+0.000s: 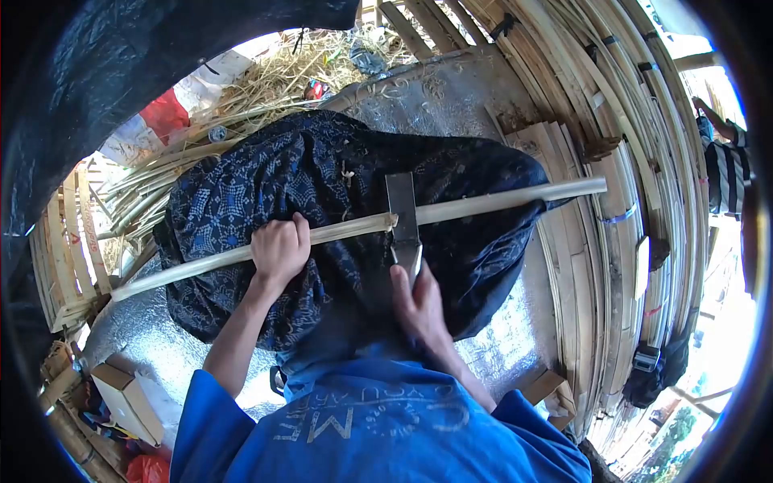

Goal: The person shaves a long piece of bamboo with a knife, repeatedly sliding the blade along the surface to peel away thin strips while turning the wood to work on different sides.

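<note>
A long pale bamboo strip [346, 230] lies across my lap, slanting up from lower left to upper right. My left hand [279, 249] is closed around it left of the middle. In my right hand [417, 299] is the handle of a broad, flat-bladed knife [401, 196]. Its blade crosses the strip near the middle, and a small rough bit of fibre shows at the blade's left edge. Under the strip, a dark blue patterned cloth [217, 193] covers my legs.
Bundled bamboo slats [636, 161] stand along the right side. Loose shavings [338, 52] and thin strips [133, 197] are piled at the back and left. A cardboard box [127, 402] sits lower left. Another person's striped garment [727, 177] shows at far right.
</note>
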Motion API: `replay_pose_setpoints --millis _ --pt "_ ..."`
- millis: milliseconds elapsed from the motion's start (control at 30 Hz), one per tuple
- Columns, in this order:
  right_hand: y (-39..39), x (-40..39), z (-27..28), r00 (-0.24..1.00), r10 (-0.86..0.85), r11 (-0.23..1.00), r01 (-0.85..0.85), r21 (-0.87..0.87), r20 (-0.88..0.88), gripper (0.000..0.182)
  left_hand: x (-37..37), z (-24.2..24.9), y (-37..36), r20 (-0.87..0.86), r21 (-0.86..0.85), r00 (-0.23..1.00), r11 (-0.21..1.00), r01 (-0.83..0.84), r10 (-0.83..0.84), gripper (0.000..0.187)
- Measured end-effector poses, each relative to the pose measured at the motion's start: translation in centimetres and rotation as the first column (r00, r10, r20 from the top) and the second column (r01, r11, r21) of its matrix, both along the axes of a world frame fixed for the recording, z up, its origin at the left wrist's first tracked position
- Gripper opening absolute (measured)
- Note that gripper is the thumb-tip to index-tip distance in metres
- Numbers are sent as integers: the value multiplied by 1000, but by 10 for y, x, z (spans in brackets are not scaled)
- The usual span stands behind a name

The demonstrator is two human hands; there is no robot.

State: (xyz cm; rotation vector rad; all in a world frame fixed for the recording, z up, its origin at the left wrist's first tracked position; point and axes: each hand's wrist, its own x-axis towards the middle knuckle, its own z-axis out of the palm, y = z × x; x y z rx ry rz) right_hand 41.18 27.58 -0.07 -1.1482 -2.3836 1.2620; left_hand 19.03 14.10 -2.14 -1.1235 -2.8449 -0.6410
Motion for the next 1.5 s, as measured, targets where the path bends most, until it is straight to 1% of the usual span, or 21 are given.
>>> replay_pose_setpoints --millis 33,100,133,167,200,333,433,467,500,533,600,633,700,767,833,900,1033,1100,1233,1433,1500 --pt "-3 -17 29 989 -143 799 99 -593 -28 27 -1 -2 0 -26 19 1000 1000 6 -5 47" --pt "14 -16 73 898 -369 795 171 -582 -240 22 12 0 -11 24 -25 1000 1000 12 -12 47" --pt "24 -4 75 780 -584 711 360 -604 -224 25 9 -3 -10 18 -40 1000 999 14 -13 48" --pt "42 7 88 675 -457 841 116 -529 -578 26 -1 -6 1 -7 -34 1000 999 11 -11 48" --pt "54 3 111 536 -519 842 185 -507 -666 30 -1 -1 4 -20 -15 1000 1000 5 -5 48" --pt "30 2 40 662 -351 936 234 -262 -663 28 0 2 7 10 2 1000 1000 -14 14 48" --pt "4 -22 45 997 -63 844 28 -535 -46 31 -2 2 3 -39 41 999 999 -4 5 48" --pt "9 -21 66 974 -222 846 169 -506 -46 30 -1 2 5 -73 75 997 997 5 0 48" --pt "17 -20 92 922 -385 820 318 -475 -48 30 -1 -5 2 -26 24 1000 1000 -16 17 47" --pt "33 -13 92 818 -468 791 220 -571 -334 26 -8 -6 7 -49 30 999 999 -16 18 47" --pt "51 8 82 411 -654 720 82 -689 -635 22 3 -4 2 -30 11 1000 1000 -7 7 47" --pt "47 7 66 407 -649 726 78 -683 -643 22 0 -1 5 -11 1 1000 1000 -15 15 47" --pt "19 -10 32 808 -351 834 39 -551 -473 28 -2 0 7 3 -7 999 999 -38 38 46" --pt "-4 -19 14 991 -2 893 -58 -446 -133 33 -2 -5 2 -21 12 1000 1000 -23 23 46" --pt "13 -25 58 987 -150 712 67 -699 -58 25 -1 -7 4 -27 11 999 1000 -27 27 47" --pt "25 -19 70 910 -410 716 275 -642 -68 24 -12 -3 12 -74 47 997 999 -23 26 48" --pt "68 -7 89 777 -565 741 331 -584 -277 27 -10 20 2 77 -45 996 998 44 -41 53" --pt "81 -7 98 751 -587 737 342 -583 -302 28 -17 42 -6 81 125 987 984 126 -136 50" --pt "96 4 104 753 -584 743 347 -572 -303 29 -17 29 -29 209 -70 966 983 170 -153 46" --pt "106 5 129 732 -555 796 331 -506 -394 29 -3 24 11 137 -67 978 983 168 -158 43" --pt "107 9 141 750 -477 869 325 -373 -458 28 -4 21 9 84 98 980 981 170 -178 42"
